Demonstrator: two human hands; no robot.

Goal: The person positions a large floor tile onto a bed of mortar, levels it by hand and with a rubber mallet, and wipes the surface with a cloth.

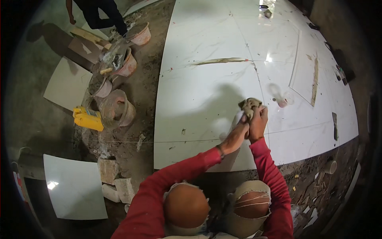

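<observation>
My left hand and my right hand are pressed together over a grout line of the glossy white floor tiles. Both grip a crumpled brown-grey rag whose bunched end sticks up past the fingers. Red sleeves cover both forearms. My knees show through torn trousers at the bottom, at the near edge of the tiles.
Left of the tiles lies bare mortar and dirt with several pink mortar pans, a yellow case, bricks and loose white tiles. Another person stands at the far left. A small cup sits in rubble at right.
</observation>
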